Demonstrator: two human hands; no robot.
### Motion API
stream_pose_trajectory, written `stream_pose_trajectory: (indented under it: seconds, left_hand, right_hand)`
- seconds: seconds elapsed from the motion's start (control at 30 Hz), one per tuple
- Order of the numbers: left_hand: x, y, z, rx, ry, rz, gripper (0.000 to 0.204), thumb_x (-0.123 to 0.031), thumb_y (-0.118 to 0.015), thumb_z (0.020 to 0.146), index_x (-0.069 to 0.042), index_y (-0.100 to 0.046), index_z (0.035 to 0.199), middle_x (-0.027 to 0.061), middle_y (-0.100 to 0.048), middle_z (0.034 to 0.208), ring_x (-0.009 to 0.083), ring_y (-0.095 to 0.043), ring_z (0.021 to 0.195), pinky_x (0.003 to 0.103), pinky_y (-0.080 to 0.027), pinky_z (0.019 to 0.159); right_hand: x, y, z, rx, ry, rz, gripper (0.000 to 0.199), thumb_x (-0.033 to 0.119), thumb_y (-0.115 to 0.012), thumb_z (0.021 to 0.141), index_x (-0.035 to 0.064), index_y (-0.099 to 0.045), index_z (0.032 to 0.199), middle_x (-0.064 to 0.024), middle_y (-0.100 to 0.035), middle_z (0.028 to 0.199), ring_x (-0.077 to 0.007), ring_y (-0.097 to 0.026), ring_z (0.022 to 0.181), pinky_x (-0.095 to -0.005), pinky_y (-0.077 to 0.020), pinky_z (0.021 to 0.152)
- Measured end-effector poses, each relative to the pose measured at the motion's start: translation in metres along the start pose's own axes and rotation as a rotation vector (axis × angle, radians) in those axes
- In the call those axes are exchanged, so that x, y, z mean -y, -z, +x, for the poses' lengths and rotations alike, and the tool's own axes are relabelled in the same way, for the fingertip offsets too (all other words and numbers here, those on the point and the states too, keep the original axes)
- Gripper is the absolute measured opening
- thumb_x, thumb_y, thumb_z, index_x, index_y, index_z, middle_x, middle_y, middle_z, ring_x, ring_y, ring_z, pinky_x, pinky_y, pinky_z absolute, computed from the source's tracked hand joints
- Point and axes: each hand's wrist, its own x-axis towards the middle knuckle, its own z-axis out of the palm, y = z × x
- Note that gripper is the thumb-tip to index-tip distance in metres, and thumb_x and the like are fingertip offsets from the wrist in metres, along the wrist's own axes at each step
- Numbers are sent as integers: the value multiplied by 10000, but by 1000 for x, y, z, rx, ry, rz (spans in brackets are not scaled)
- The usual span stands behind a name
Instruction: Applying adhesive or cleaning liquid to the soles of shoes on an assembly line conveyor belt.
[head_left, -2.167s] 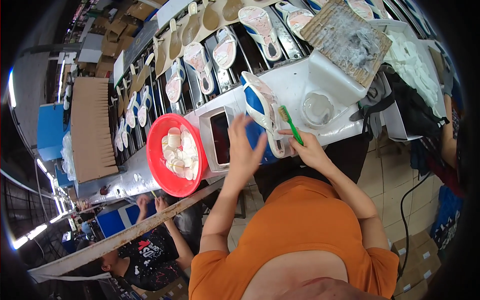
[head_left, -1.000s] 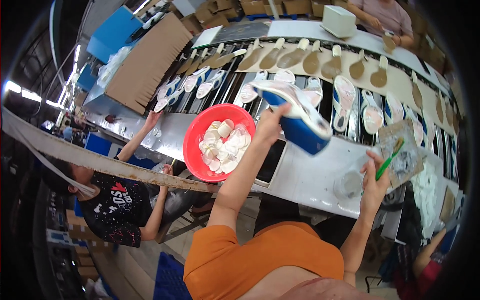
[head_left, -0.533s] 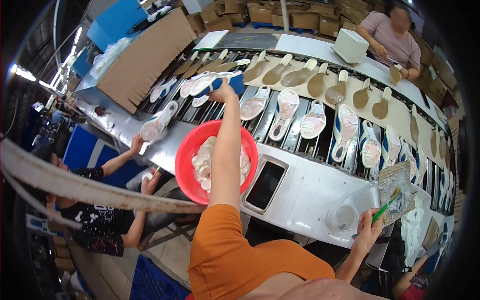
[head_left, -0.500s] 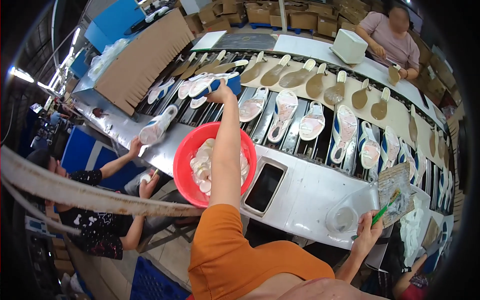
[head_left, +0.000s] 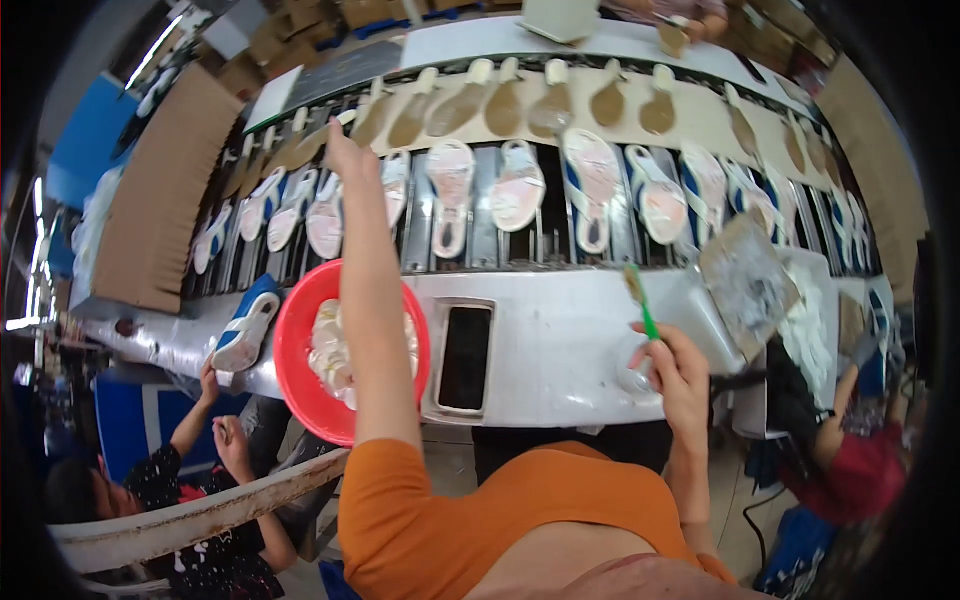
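Note:
My left hand [head_left: 347,152] reaches over the conveyor to the far row, its fingers closed on the edge of a brown shoe sole [head_left: 308,150] that lies slanted; the fingertips are partly hidden. In my right hand [head_left: 676,365] is a green toothbrush [head_left: 640,300], bristles upward, held above the near bench. Beneath my left forearm stands a red basin [head_left: 288,375] of pale, round pieces [head_left: 330,350]. White and blue sandals [head_left: 518,185] lie bottom up along the conveyor [head_left: 478,215]. A smeared board [head_left: 748,280] leans at the right over a clear plastic container [head_left: 700,310].
A phone [head_left: 466,358] lies on the metal bench [head_left: 560,340] beside the basin. At the left a co-worker's hand [head_left: 207,385] holds a blue-and-white sandal [head_left: 247,325] near a cardboard screen [head_left: 150,190]. White cloths [head_left: 808,330] fill a bin at the right. Another person sits across the conveyor.
My left hand has let go of a blue-and-white sandal on the conveyor and moved to the far sole row. The toothbrush has come away from the smeared board. The view has turned.

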Motion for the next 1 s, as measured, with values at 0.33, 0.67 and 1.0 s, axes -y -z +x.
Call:
stream_pose_trajectory:
  seconds: [0.33,0.67,1.0]
  left_hand:
    - [-68,-44,-318,926,-913,1131,119,-103,-654,858,-107,-753,925,88,-663,1100,230,-550,1068,330,-408,944]
    - [-22,23,-412,1019,-1283,1106,295,-312,-801,665,-371,-728,946,-59,-576,1116,178,-486,1104,506,-194,1107]
    - [-13,51,-423,795,-981,1005,61,-167,-768,743,-182,-709,741,-9,-511,865,197,-447,909,400,-319,938]
  right_hand:
    - [-21,14,-20,287,-131,600,279,152,-450,1008,-39,-619,1122,-61,-633,715,-36,-357,434,-181,-262,413]
    - [-15,1,-43,159,-15,281,267,134,-471,1000,7,-644,1159,-22,-639,753,-20,-372,502,-165,-287,457]
    - [-16,-6,-51,262,-121,506,267,141,-474,999,-13,-637,1143,-5,-594,710,-9,-316,467,-177,-225,428]
